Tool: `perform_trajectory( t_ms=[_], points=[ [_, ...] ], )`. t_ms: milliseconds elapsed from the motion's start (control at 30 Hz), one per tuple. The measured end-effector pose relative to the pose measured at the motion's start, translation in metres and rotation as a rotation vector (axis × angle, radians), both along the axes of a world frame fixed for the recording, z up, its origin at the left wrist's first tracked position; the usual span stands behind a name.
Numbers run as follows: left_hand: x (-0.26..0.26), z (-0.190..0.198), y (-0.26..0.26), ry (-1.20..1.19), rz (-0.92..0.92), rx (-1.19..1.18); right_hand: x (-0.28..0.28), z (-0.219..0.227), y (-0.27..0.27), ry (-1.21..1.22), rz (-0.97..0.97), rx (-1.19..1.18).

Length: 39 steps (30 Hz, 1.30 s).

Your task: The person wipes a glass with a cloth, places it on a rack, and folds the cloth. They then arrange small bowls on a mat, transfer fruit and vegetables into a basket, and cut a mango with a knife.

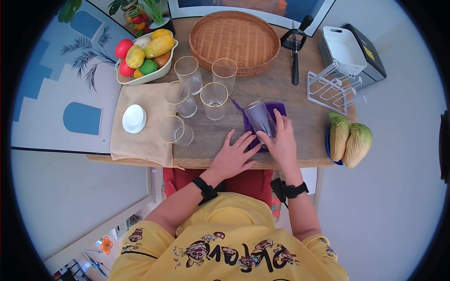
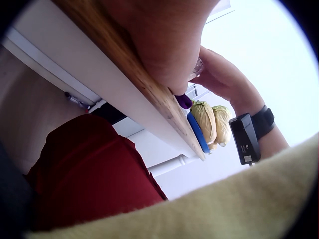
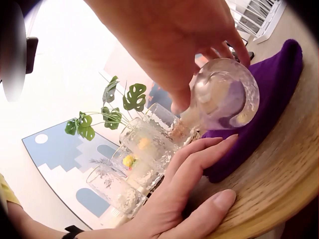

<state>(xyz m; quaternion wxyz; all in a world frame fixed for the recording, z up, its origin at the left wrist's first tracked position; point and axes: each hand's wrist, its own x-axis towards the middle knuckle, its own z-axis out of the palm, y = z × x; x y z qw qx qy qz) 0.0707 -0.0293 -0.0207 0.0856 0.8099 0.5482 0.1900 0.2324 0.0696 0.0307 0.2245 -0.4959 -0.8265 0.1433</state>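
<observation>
My right hand [image 1: 283, 144] grips a clear glass [image 1: 260, 118] with a gold rim, tilted over a purple cloth [image 1: 280, 110]; in the right wrist view the round base of the glass [image 3: 227, 94] faces the camera. My left hand [image 1: 233, 156] lies with spread fingers on the table, its fingertips at the near left edge of the cloth [image 3: 269, 94]. Several more gold-rimmed glasses [image 1: 214, 102] stand upright to the left. In the left wrist view, part of the purple cloth [image 2: 183, 101] shows beyond my left hand [image 2: 164, 45].
A beige cloth [image 1: 140, 100] with a white round dish [image 1: 134, 119] lies at the left, a fruit basket [image 1: 165, 70] behind it. A wicker tray [image 1: 234, 40] stands at the back. On the right are a black-handled tool [image 1: 295, 68], a white rack [image 1: 328, 91] and cabbages [image 1: 349, 140].
</observation>
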Motion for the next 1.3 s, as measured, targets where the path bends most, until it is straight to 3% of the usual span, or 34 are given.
perform_trajectory(
  t_ms=[67,167,267,467,767,900,1100,1233,1300],
  points=[
    [-0.002,-0.002,0.001,0.006,0.008,0.012,-0.007,-0.01,0.001,0.042,-0.006,-0.009],
    [-0.001,-0.004,0.001,-0.006,-0.005,0.024,-0.011,-0.006,-0.002,-0.051,-0.013,-0.212],
    [-0.001,-0.004,0.002,-0.008,-0.014,0.007,-0.008,-0.002,-0.006,-0.112,0.016,-0.15],
    [-0.001,-0.003,0.002,-0.017,-0.029,0.023,0.02,-0.011,0.019,-0.187,-0.172,0.041],
    [-0.004,0.001,0.017,-0.13,-0.003,-0.031,0.018,0.002,0.001,-0.187,0.005,0.077],
    [-0.006,0.008,0.017,0.007,-0.05,0.004,0.016,-0.002,0.0,-0.007,-0.005,-0.059],
    [-0.006,0.006,0.012,0.016,-0.056,-0.028,0.013,0.002,-0.018,-0.104,0.069,0.001],
    [-0.002,0.006,0.007,0.025,-0.05,-0.019,0.009,-0.003,-0.017,-0.123,0.016,0.064],
    [-0.003,0.006,0.006,0.029,-0.062,-0.021,0.006,-0.007,-0.005,-0.113,-0.136,0.05]
  ],
)
